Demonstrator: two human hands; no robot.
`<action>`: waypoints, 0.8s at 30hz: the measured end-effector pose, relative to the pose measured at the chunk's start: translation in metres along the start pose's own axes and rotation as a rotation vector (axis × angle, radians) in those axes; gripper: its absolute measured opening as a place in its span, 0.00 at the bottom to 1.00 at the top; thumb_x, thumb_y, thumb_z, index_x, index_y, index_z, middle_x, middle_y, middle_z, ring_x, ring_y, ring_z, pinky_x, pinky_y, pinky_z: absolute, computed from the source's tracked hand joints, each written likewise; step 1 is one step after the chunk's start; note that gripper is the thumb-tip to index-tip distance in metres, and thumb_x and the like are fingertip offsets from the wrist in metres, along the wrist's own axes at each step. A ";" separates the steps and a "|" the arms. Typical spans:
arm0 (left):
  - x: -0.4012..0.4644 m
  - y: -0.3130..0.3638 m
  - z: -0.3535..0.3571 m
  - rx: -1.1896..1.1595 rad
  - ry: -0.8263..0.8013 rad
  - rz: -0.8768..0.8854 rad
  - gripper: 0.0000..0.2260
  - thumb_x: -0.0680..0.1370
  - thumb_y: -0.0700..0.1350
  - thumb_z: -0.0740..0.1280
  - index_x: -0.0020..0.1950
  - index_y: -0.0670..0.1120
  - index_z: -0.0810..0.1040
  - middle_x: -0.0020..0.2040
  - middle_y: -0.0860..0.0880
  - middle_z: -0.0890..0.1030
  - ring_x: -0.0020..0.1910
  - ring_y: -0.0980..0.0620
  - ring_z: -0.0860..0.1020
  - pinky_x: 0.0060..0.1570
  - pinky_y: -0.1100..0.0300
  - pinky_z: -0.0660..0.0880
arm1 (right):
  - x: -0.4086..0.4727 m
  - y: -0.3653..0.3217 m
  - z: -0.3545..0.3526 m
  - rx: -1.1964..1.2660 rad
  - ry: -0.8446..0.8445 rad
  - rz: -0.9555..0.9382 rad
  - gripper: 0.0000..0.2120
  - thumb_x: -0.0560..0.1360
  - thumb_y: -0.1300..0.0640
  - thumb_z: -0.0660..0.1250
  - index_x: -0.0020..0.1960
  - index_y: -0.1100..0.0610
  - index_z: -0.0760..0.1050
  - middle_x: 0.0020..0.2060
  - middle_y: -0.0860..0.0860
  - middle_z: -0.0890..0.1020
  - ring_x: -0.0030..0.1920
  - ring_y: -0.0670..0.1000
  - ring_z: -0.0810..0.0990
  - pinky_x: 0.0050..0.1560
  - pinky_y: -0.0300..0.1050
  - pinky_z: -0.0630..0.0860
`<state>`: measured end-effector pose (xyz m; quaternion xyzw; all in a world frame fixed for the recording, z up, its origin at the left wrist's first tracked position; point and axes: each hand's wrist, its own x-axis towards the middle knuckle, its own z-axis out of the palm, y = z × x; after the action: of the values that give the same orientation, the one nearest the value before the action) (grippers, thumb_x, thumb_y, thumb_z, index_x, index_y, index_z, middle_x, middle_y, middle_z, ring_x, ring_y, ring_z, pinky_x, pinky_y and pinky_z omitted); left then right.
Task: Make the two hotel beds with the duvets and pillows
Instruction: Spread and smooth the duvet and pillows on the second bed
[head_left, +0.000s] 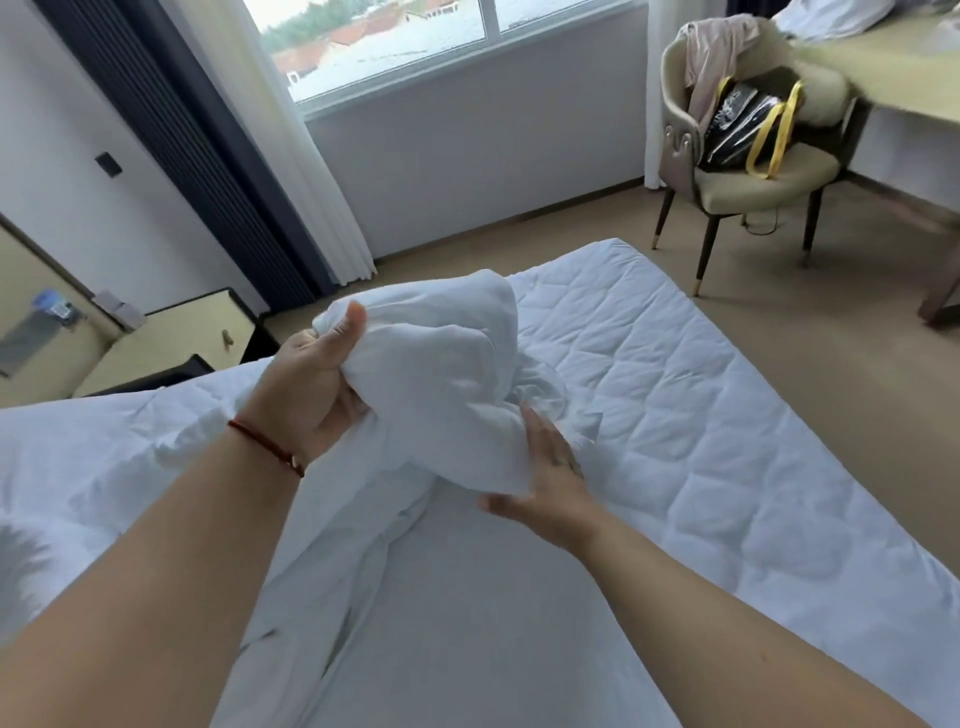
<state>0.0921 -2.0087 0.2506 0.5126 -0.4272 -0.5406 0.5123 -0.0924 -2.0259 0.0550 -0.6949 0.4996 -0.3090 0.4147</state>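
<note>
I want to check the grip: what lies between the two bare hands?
In the head view, only the bunched white fabric cover lies between the left hand, which grips it, and the open right hand.

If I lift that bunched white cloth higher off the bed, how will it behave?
Probably floppy: the bunched white cloth sags in folds below where the left hand grips it. Likely light, since one hand holds the bunch up. It may drag, as its lower part trails along the white quilted mattress beside the right hand.

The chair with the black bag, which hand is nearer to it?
Right. The right hand lies flat against the bunched white duvet on the side towards the chair; the left hand grips the far side.
</note>
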 end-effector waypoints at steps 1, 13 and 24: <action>-0.002 -0.006 -0.001 -0.029 0.002 -0.014 0.21 0.76 0.52 0.61 0.61 0.39 0.77 0.50 0.42 0.84 0.46 0.47 0.83 0.47 0.54 0.82 | 0.009 -0.001 0.005 -0.089 0.001 -0.031 0.45 0.63 0.37 0.71 0.75 0.46 0.58 0.71 0.43 0.61 0.73 0.46 0.57 0.73 0.46 0.54; 0.050 -0.060 0.028 -0.005 0.189 -0.212 0.17 0.82 0.49 0.61 0.60 0.35 0.76 0.46 0.41 0.83 0.41 0.48 0.82 0.36 0.58 0.81 | -0.089 -0.054 -0.075 0.558 0.001 0.135 0.16 0.64 0.43 0.70 0.37 0.57 0.81 0.32 0.50 0.82 0.33 0.46 0.80 0.33 0.39 0.74; 0.044 -0.157 0.137 0.217 0.329 -0.333 0.16 0.83 0.43 0.59 0.34 0.45 0.71 0.33 0.49 0.72 0.33 0.52 0.72 0.34 0.65 0.70 | -0.081 0.034 -0.124 0.531 -0.051 0.473 0.16 0.74 0.44 0.68 0.49 0.58 0.81 0.42 0.54 0.85 0.43 0.55 0.84 0.44 0.50 0.81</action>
<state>-0.0598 -2.0437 0.1050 0.7089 -0.3033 -0.4779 0.4208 -0.2369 -1.9870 0.0816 -0.4355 0.5381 -0.3062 0.6535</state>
